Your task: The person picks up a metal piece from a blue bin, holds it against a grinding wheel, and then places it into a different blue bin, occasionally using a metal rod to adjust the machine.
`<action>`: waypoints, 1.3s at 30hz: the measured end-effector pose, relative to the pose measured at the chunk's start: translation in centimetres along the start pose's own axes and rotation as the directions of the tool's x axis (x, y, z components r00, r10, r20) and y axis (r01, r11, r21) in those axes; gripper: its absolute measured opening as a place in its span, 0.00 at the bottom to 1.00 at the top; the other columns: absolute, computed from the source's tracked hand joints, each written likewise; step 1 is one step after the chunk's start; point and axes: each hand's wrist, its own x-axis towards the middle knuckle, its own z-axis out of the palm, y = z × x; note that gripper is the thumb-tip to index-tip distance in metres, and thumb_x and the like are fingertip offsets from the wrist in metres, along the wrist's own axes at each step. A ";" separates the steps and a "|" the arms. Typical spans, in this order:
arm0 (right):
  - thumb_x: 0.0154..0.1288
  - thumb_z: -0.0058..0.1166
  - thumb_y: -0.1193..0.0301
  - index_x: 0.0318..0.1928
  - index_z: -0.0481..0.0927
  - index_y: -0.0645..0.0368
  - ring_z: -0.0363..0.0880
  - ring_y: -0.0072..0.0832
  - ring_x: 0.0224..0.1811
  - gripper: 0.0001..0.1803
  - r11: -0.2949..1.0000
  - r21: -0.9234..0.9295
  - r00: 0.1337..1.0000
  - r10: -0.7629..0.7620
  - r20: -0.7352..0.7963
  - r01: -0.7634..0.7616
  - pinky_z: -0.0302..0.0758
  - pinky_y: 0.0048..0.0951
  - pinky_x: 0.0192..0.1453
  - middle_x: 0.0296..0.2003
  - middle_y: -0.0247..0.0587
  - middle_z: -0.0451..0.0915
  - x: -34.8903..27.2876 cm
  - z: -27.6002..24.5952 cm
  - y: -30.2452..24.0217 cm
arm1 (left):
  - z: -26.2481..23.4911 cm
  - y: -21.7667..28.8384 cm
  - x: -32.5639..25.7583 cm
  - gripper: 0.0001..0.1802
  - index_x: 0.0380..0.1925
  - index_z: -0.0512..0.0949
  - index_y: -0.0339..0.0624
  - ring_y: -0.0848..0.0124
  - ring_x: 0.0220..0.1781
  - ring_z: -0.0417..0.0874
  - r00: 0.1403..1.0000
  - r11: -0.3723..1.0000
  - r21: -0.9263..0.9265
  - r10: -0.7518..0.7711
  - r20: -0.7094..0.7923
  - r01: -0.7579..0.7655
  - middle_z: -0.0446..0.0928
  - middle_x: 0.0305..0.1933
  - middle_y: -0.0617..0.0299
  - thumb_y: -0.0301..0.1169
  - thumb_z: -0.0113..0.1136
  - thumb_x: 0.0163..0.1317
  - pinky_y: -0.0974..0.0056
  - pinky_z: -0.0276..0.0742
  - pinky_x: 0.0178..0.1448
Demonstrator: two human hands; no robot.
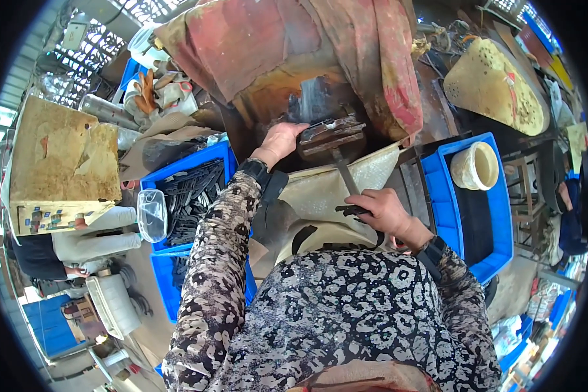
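My left hand (279,142) steadies the clamp block (331,136), right hand (383,210) grips the file (346,175) mid-stroke, filing unfinished.

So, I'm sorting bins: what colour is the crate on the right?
Blue crate, clearest in the head view.

A cluttered workbench (438,111), rusty and dark, carries everything here. A stained red and brown cloth (346,46) drapes over it just beyond the left hand (279,142). A pale woven sack (326,189) lies flat between the two hands. To the right of the right hand (384,212) sits a blue crate (496,215) with a cream tub (475,166) in it. Left of the left hand, another blue crate (223,155) holds dark metal pieces (191,199).
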 end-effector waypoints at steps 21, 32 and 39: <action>0.63 0.58 0.64 0.46 0.80 0.62 0.81 0.30 0.41 0.16 0.997 0.028 0.849 0.074 -0.522 -0.070 0.74 0.29 0.47 0.37 0.49 0.83 18.4 -6.2 0.8 | -2.0 6.1 -11.9 0.15 0.39 0.80 0.46 0.56 0.37 0.80 0.847 0.955 0.042 -0.241 -0.474 0.295 0.78 0.32 0.56 0.23 0.52 0.50 0.55 0.77 0.41; 0.63 0.50 0.46 0.49 0.80 0.52 0.80 0.45 0.45 0.26 0.938 -0.237 0.917 0.153 -0.367 -0.251 0.72 0.37 0.49 0.38 0.51 0.82 32.5 -10.8 7.9 | -3.8 7.6 -13.3 0.15 0.40 0.80 0.44 0.59 0.41 0.80 0.816 0.943 0.037 -0.267 -0.513 0.332 0.78 0.35 0.58 0.26 0.54 0.50 0.58 0.74 0.49; 0.64 0.50 0.48 0.50 0.80 0.53 0.79 0.46 0.47 0.25 0.967 -0.187 0.929 0.095 -0.358 -0.171 0.72 0.37 0.50 0.41 0.52 0.81 33.3 -10.7 8.9 | -3.8 10.1 -18.8 0.22 0.50 0.76 0.41 0.55 0.62 0.70 0.820 0.990 0.014 -0.107 -0.562 0.139 0.73 0.54 0.52 0.25 0.55 0.52 0.48 0.62 0.68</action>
